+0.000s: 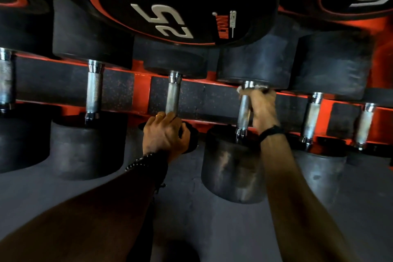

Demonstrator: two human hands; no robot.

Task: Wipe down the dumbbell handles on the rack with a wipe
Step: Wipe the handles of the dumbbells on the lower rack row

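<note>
The right hand (262, 106) is clenched around the top of a metal dumbbell handle (244, 110), pressing a white wipe (242, 91) against it just under the far weight. The left hand (165, 132) grasps the near black end (190, 136) of the neighbouring dumbbell. Both dumbbells lie across the red rack (142, 83), among 4 other handles. A weight marked 25 (163, 20) sits on the tier above.

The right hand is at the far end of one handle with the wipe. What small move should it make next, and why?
Probably slide the right hand toward the near end of the handle. The wipe sits at the far end, against the weight head, and the bare knurled metal nearer the camera looks untouched. The left hand rests on the neighbouring dumbbell.
</note>
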